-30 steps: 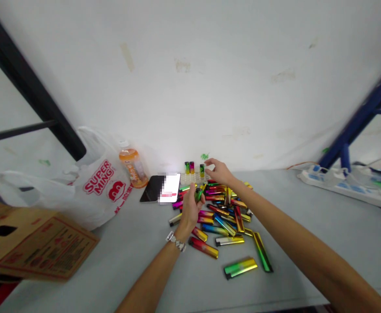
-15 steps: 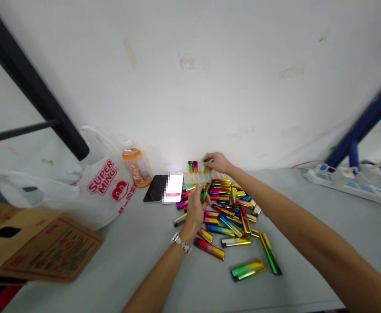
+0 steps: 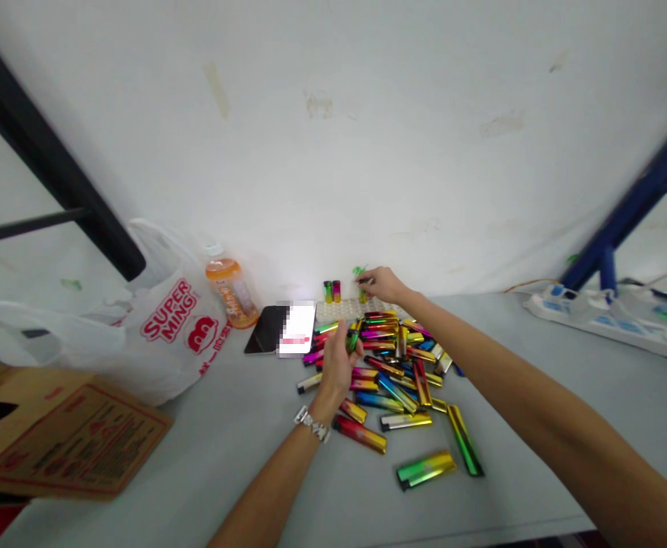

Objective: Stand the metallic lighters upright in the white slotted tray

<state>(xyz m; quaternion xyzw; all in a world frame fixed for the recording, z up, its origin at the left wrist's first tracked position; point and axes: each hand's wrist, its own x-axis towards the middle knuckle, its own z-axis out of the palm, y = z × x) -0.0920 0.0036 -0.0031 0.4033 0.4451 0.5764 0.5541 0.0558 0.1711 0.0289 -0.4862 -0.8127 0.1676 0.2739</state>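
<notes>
Gray table (image 3: 224,434), metallic lighters (image 3: 421,383), pale rack (image 3: 344,310), flat device (image 3: 268,329), bottle (image 3: 232,291), bag (image 3: 176,342), power strip (image 3: 610,323)

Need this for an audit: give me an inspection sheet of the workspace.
Surface: grey tabletop
Things: loose pile of metallic lighters; two upright lighters on pale tray
Hands: left hand grips green lighter; right hand at third upright lighter, grip unclear
Clutter: tablet, orange bottle, plastic bag, cardboard box, left of pile
Cables: power strip at right; orange cable beside it
Surroundings: white wall, stained; dark bar left, blue bar right
</notes>
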